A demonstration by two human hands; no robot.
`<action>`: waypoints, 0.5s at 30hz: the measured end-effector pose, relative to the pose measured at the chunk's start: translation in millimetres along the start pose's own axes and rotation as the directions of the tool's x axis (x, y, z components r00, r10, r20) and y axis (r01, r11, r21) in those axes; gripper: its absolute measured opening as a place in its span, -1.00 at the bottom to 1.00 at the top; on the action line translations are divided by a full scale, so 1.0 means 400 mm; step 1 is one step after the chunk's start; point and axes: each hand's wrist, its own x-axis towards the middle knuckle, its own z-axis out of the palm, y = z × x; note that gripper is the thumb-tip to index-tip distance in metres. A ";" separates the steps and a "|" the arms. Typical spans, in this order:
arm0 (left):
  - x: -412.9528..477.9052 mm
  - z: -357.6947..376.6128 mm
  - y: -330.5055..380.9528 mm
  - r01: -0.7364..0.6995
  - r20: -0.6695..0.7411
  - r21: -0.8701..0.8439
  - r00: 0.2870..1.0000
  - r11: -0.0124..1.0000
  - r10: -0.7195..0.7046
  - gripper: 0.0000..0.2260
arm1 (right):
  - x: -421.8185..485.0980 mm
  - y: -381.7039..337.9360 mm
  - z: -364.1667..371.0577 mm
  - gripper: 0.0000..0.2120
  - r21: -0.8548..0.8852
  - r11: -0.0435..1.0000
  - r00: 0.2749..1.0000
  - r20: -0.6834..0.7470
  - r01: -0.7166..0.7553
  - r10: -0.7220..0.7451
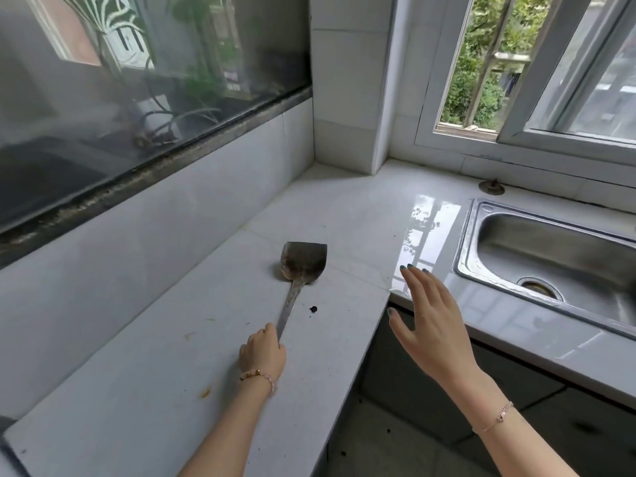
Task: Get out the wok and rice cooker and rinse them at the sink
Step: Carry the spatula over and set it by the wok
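Note:
A metal spatula [298, 270] lies on the white countertop [155, 366], its stained blade pointing away from me. My left hand [263, 351] grips the near end of its handle. My right hand [433, 321] hovers with straight, spread fingers above the counter's inner corner edge, just left of the steel sink [550, 256]. The sink basin holds nothing, and its drain [540, 287] shows. Neither a wok nor a rice cooker is in view.
A dark glass panel [137, 80] runs along the wall on the left. An open window [499, 63] stands behind the sink. A small metal fitting [491, 187] sits on the ledge there. Cabinet fronts [516, 390] are below the counter. Small dark crumbs [313, 309] lie near the spatula.

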 end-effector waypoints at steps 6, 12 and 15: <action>0.015 0.005 0.013 -0.025 -0.119 -0.387 0.993 0.922 -0.022 -0.94 | 0.000 0.006 0.001 -0.39 0.003 1.000 1.000 -0.006 -0.021 0.021; -0.005 0.002 0.057 -0.093 -0.116 -0.492 0.992 0.866 0.040 -0.95 | -0.023 0.039 -0.015 -0.37 -0.015 0.997 0.996 -0.050 -0.075 0.074; -0.046 0.002 0.114 -0.149 -0.120 -0.529 0.988 0.836 0.100 -0.98 | -0.046 0.074 -0.029 -0.37 -0.024 0.992 0.989 -0.076 -0.125 0.123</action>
